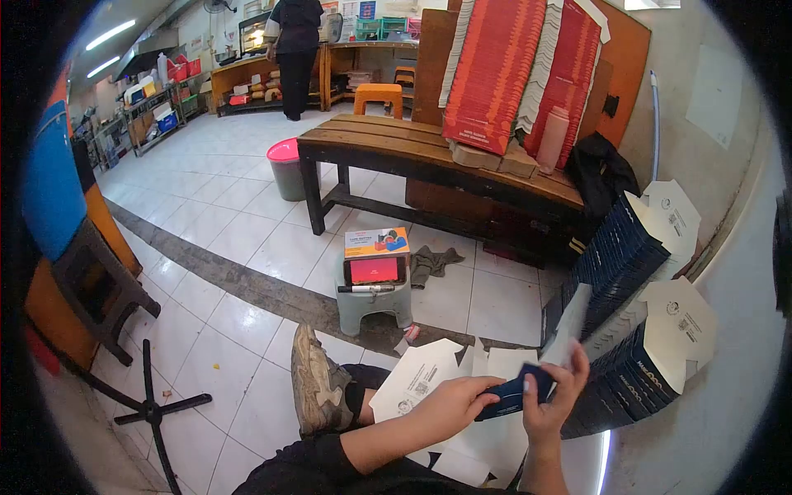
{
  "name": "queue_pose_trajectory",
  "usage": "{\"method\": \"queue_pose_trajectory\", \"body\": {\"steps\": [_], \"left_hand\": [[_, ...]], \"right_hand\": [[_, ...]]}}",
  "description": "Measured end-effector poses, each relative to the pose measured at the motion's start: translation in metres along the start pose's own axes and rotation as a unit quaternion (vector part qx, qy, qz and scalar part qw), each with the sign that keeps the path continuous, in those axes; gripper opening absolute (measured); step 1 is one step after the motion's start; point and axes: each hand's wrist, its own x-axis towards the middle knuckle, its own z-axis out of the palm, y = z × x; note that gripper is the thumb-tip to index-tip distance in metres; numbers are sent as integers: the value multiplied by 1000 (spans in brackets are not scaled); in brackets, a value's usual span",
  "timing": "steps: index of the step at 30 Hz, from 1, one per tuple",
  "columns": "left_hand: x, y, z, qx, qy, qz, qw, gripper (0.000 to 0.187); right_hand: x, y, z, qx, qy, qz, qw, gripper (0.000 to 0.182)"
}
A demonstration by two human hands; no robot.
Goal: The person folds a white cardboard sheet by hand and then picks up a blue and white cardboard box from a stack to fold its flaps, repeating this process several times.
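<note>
Low in the frame, just right of centre, both hands met on a dark blue flat carton [516, 394]. The left hand [450, 404] reached in from the lower middle, its fingers [487, 386] closed on the carton's left end. The right hand [551, 404] stood upright beside it, fingers [577, 367] curled over the carton's right edge, so the piece was pinched between the two hands above the person's lap.

Under the hands lay unfolded white carton blanks [429, 375], spread over the floor and partly over the person's legs. A worn shoe [318, 379] pointed up the frame just left of them. To the right, stacks of dark blue folded cartons [619, 256] with white flaps leaned against the wall.

Above the hands, mid-frame, a small grey stool [373, 301] carried a phone [375, 270] with a red screen and a small orange box [377, 242]. Behind it stood a dark wooden table [388, 144] bearing tall red stacks of flat boxes [495, 70]. In the upper left, another person [295, 49] in dark clothes stood at a counter.
</note>
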Motion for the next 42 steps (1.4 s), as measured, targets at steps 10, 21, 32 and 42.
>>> {"method": "queue_pose_trajectory", "body": {"steps": [10, 21, 32, 42], "left_hand": [[-2, -13, -11, 75, -26, 115, 990, 21], [6, -63, -28, 383, -6, 171, 908, 65], [-2, 21, -19, -544, 84, 28, 834, 35], [-9, 0, -5, -489, 81, -19, 868, 24]], "right_hand": [[-7, 40, -6, 232, 98, 140, 958, 54], [-13, 22, -23, 257, 25, 193, 947, 60], [-11, -21, 1, 276, -46, -111, 954, 44], [3, -30, -22, 152, -141, -65, 976, 35]]}}
